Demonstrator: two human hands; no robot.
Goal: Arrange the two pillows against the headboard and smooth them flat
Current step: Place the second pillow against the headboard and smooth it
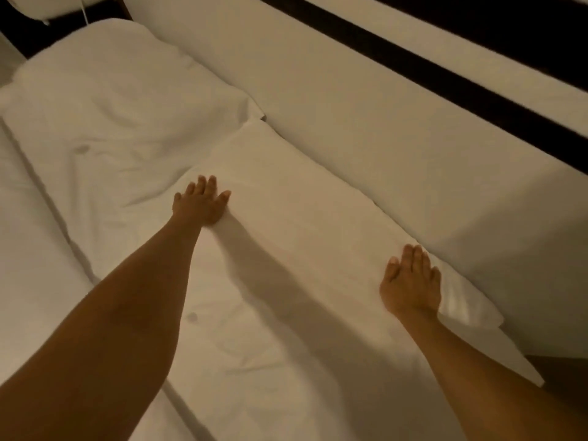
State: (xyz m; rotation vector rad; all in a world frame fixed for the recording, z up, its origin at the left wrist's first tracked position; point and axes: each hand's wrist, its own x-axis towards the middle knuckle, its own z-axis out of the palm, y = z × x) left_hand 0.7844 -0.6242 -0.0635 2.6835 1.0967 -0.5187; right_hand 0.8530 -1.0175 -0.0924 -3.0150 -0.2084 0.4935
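Head view shows the smoothing step: left hand (200,202) and right hand (410,281) press flat and unclenched on the near pillow (302,233) by the headboard (350,122), so next probably comes the rumpled far pillow (105,100) beyond the left hand.

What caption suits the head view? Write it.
Left hand and right hand press flat on the near pillow beside the headboard.

You see a white bedsheet (28,275) spread flat, running off the left edge. Far above the bedsheet, a white rounded object (38,4), blurred, with 1 thin cord (83,11) hanging beside it.
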